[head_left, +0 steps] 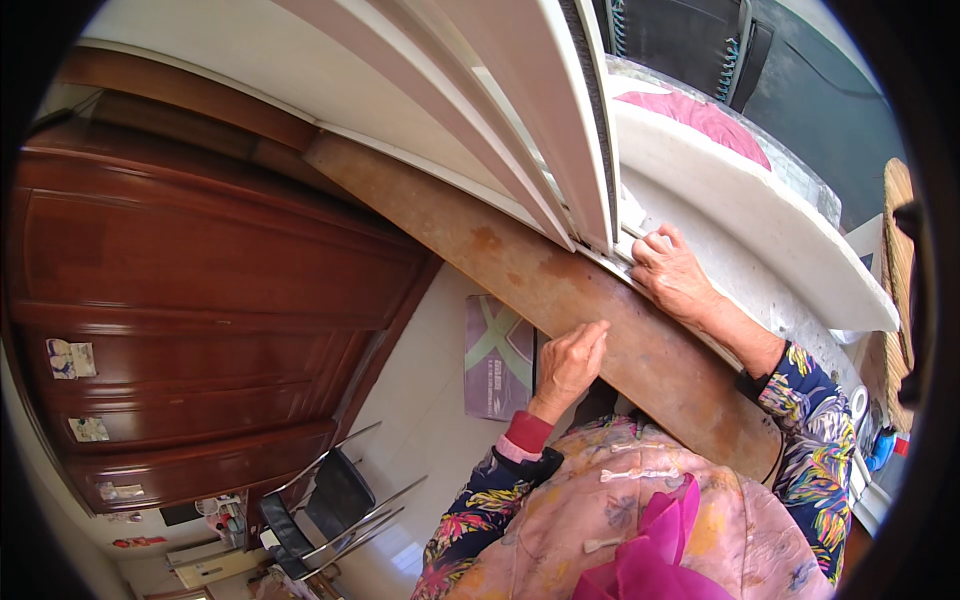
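A long brown windowsill (500,230) with darker blotches runs diagonally below a white sliding window frame (540,110). My right hand (672,275) reaches over the sill to the white window track (610,268), beside the foot of the frame. Its fingers are curled against the track, and whatever they may hold is hidden. My left hand (572,370) is at the near edge of the sill, closed in a loose fist, with nothing showing in it. Both forearms wear dark flowered sleeves, the left one with a red cuff (529,431).
Outside the window is a white curved slab (760,210) with pink cloth (700,125) behind it. A purple box (498,360) lies on the floor below the sill. Dark red wooden cabinets (200,260) line the left. A black chair (338,495) stands at lower left.
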Demonstrator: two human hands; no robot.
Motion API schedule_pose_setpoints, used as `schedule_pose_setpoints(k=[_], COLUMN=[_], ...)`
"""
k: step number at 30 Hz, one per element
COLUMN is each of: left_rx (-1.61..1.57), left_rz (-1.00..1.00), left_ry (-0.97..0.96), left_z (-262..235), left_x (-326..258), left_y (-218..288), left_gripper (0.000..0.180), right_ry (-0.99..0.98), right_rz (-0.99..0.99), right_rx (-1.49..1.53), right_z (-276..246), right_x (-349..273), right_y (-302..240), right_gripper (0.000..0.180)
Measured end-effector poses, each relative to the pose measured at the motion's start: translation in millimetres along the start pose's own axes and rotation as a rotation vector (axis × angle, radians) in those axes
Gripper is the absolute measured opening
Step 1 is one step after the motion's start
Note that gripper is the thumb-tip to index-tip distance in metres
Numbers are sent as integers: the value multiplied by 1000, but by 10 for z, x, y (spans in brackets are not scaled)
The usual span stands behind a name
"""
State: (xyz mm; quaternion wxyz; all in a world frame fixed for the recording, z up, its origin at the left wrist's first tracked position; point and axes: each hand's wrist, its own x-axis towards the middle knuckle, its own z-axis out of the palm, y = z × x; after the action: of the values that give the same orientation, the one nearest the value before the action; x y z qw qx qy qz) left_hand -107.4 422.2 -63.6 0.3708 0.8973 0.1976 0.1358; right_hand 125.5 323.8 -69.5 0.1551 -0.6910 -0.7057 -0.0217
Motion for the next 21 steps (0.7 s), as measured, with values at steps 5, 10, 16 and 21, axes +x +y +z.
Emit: schedule_pose_setpoints(k=[5,10,16,21], left_rx=[2,-20,-13,3], left_rz=[15,5,45,67], left_ry=[-3,-12,-24,-29], left_z=[-16,-159,-37,-6], left_x=[0,78,118,91], left_y=[-130,-403,-283,-109], left_gripper=[16,15,14,14], right_ry=[-37,-161,-54,-77], right_rz=[12,84,134,138], right_rx=[22,66,103,69], right_z=[-116,-181,-185,-110], right_x=[-158,-168,-211,-128], right_y=[-41,-124,-113,-105], right_gripper=[14,11,10,35])
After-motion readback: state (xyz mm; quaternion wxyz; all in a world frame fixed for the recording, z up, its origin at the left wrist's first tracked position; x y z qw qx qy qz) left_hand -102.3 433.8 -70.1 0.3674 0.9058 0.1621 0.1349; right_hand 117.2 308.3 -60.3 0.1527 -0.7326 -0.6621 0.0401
